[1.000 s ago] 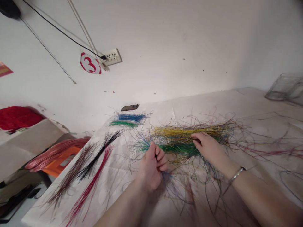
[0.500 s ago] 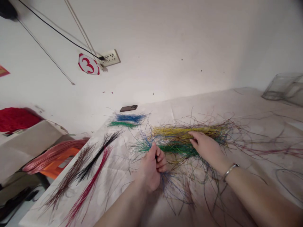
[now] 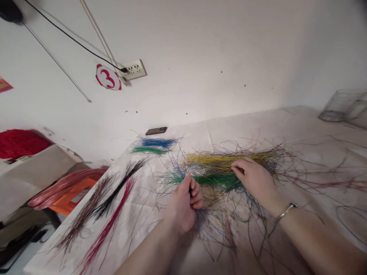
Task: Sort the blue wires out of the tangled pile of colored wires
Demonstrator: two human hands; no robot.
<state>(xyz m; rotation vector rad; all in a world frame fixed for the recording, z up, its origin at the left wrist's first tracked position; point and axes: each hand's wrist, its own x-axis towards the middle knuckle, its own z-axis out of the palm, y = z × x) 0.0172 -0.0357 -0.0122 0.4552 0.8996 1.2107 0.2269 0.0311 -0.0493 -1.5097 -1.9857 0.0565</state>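
My left hand (image 3: pixel 185 204) is closed in a fist around a bundle of thin blue wires (image 3: pixel 205 223). Their ends fan out above the thumb and below the fingers. Over the mixed pile, my right hand (image 3: pixel 255 179) has thumb and fingers pinched together; whatever sits between the tips is too fine to make out. Under and beside it lie loose yellow wires (image 3: pixel 206 158), with green wires (image 3: pixel 213 179) nearer to me. Tangled dark and reddish strands trail off the pile to the right.
Sorted bundles lie on the left: blue wires (image 3: pixel 159 143), green wires (image 3: pixel 149 150), black wires (image 3: pixel 120 188), brown wires (image 3: pixel 86 214) and red wires (image 3: pixel 110 225). A phone (image 3: pixel 156 131) rests near the wall. Clear containers (image 3: pixel 336 107) stand at right; an orange stool (image 3: pixel 67 200) holds coiled wire.
My right hand has shifted slightly right, and its thumb and fingers have closed into a pinch. My left hand keeps its grip on the blue wires, nearly still.
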